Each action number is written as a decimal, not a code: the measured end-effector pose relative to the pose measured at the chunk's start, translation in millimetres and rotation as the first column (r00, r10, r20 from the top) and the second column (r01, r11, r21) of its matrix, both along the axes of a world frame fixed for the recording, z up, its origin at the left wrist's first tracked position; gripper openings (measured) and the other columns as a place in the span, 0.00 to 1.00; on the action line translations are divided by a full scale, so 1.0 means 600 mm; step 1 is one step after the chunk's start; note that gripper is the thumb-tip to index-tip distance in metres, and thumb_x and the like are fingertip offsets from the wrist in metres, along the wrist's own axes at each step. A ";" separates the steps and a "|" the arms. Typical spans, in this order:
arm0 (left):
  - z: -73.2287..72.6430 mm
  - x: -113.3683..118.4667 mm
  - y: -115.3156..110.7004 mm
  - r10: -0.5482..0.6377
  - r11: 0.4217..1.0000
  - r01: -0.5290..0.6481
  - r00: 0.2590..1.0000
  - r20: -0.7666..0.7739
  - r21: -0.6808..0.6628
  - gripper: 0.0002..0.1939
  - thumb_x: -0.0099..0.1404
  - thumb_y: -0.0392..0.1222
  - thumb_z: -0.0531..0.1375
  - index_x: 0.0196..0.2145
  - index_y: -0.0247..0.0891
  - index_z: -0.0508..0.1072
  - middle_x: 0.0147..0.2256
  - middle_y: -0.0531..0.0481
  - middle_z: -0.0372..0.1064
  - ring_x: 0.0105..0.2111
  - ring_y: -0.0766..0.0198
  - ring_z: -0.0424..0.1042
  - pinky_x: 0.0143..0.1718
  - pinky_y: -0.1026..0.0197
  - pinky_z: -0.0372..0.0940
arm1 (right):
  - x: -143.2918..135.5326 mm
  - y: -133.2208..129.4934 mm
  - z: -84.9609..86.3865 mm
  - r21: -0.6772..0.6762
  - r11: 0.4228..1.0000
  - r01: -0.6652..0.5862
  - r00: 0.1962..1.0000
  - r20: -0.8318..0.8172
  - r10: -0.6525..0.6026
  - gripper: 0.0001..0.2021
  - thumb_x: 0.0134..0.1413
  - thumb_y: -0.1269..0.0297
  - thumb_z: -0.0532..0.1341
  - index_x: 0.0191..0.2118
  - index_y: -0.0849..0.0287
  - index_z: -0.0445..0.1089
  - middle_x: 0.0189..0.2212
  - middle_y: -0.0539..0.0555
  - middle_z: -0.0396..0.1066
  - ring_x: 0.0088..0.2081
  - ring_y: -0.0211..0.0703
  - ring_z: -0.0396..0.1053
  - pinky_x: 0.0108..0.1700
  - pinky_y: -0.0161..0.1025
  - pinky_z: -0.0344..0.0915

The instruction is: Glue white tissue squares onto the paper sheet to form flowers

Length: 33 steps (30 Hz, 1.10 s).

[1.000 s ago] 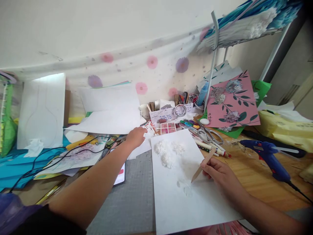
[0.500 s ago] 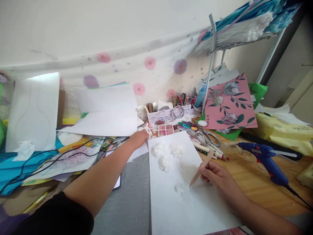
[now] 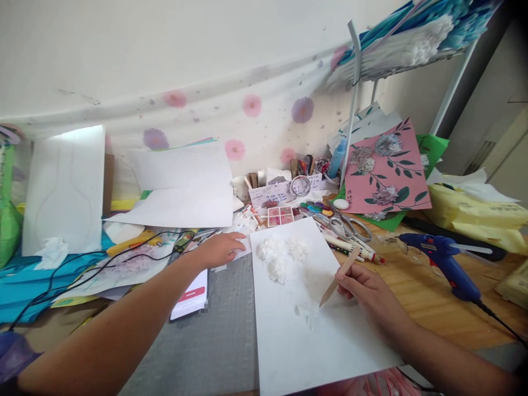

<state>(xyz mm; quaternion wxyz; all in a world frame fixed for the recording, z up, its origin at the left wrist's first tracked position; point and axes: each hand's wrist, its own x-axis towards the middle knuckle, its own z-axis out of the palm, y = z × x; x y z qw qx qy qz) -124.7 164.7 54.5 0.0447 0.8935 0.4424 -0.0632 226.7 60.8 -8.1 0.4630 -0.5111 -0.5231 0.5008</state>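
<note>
Two hands work here: my right hand (image 3: 367, 289) pinches a thin wooden stick (image 3: 339, 276), tip on the white sheet (image 3: 305, 341) beside a glue blob (image 3: 307, 318). It looks light and stiff, best held mid-shaft. My left hand (image 3: 220, 249) lies flat, grip empty, on paper scraps (image 3: 239, 248).

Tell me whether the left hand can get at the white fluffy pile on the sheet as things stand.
Probably yes. The left hand rests flat on paper scraps just left of the white sheet, and the fluffy pile lies uncovered near that edge. Nothing stands between them; the right hand and its wooden stick sit farther right.
</note>
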 end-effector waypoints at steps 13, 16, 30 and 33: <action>0.000 0.074 0.083 0.125 0.992 -0.126 0.992 -0.021 -0.007 0.18 0.67 0.44 0.57 0.52 0.36 0.65 0.52 0.43 0.63 0.48 0.55 0.67 0.47 0.46 0.65 | 0.000 0.005 -0.013 0.025 1.000 0.017 0.999 0.042 -0.018 0.10 0.53 0.58 0.56 0.24 0.52 0.66 0.20 0.51 0.63 0.24 0.45 0.61 0.27 0.41 0.59; 0.007 0.079 0.099 0.084 0.994 -0.086 0.996 -0.030 -0.061 0.18 0.67 0.44 0.57 0.52 0.36 0.65 0.51 0.43 0.64 0.47 0.55 0.68 0.46 0.47 0.66 | 0.001 0.005 -0.013 0.025 0.999 0.021 0.998 0.051 -0.022 0.10 0.53 0.59 0.56 0.24 0.52 0.66 0.20 0.50 0.64 0.24 0.45 0.61 0.28 0.41 0.59; -0.015 0.054 0.098 0.130 0.985 -0.130 0.991 -0.002 -0.113 0.15 0.67 0.44 0.57 0.49 0.35 0.68 0.48 0.44 0.67 0.44 0.57 0.70 0.44 0.50 0.68 | 0.004 0.006 -0.014 0.021 1.000 -0.003 0.999 0.040 0.002 0.09 0.54 0.58 0.56 0.24 0.52 0.66 0.20 0.50 0.63 0.25 0.45 0.61 0.28 0.41 0.59; -0.012 0.037 0.086 0.181 0.978 -0.178 0.983 0.018 -0.110 0.15 0.67 0.44 0.57 0.49 0.35 0.68 0.47 0.44 0.67 0.43 0.58 0.70 0.43 0.51 0.68 | 0.005 0.004 -0.013 0.016 1.000 -0.004 0.999 0.040 0.003 0.09 0.54 0.59 0.57 0.25 0.52 0.67 0.21 0.50 0.63 0.25 0.44 0.60 0.28 0.41 0.59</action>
